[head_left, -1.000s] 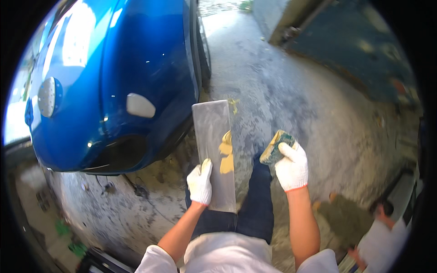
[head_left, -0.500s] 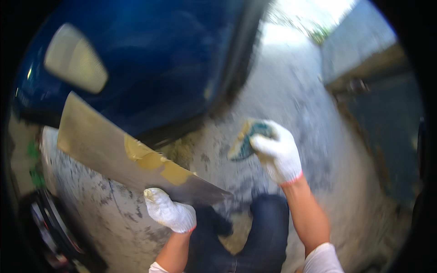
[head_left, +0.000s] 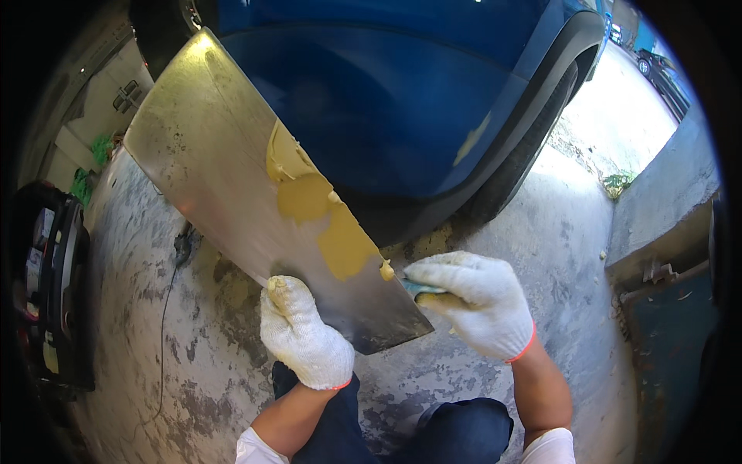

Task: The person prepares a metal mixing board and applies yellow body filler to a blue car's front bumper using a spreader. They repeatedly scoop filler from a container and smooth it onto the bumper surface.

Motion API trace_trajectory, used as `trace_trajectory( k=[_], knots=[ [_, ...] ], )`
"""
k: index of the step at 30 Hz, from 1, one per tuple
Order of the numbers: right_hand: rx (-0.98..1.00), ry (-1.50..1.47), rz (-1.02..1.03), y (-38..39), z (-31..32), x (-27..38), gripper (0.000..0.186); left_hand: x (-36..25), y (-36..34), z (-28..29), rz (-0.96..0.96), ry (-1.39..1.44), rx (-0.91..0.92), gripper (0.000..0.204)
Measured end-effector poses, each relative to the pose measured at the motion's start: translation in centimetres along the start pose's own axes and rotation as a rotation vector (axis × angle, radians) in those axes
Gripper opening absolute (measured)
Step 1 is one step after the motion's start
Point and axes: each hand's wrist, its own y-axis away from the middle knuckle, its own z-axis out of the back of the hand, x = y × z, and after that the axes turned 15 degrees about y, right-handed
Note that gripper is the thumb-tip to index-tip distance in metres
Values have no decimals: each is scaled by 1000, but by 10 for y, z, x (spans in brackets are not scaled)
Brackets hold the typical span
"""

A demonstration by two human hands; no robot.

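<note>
My left hand (head_left: 300,334), in a white knit glove, is closed on the lower edge of a long metal sheet (head_left: 209,178), thumb on top. Yellowish putty (head_left: 305,199) is smeared along the sheet's far right edge, with a small lump near the lower corner. My right hand (head_left: 475,298), gloved too, pinches a teal putty spreader (head_left: 422,287) right at that edge; the fingers hide most of it. Beyond the sheet stands a blue car bumper (head_left: 363,100) with a pale yellow putty streak (head_left: 471,139) near its wheel arch.
A dark wheel (head_left: 533,147) sits at the bumper's right. Along the right runs a concrete ledge (head_left: 665,201). A black car part (head_left: 58,286) lies at the left, and a thin cable (head_left: 164,340) crosses the worn concrete floor.
My right hand has come left and lower, bringing the spreader to the sheet's edge. The sheet now tilts more steeply, and the view has shifted to show more of the wheel.
</note>
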Motion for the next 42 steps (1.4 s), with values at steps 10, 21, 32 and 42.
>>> trace_trajectory(
  k=[10, 21, 32, 42],
  knots=[
    [-407, 548, 315, 25, 5, 42, 51, -12, 12, 12, 38, -59, 176, 42],
    [-475, -859, -692, -1, 11, 10, 35, 10, -11, 10, -211, -120, 140, 40],
    [-845, 538, 22, -79, 6, -43, 25, 24, -18, 48, -41, -114, 101, 39],
    [-947, 889, 207, -102, 12, -41, 31, 33, -36, 73, 44, -95, 181, 45]
  ],
)
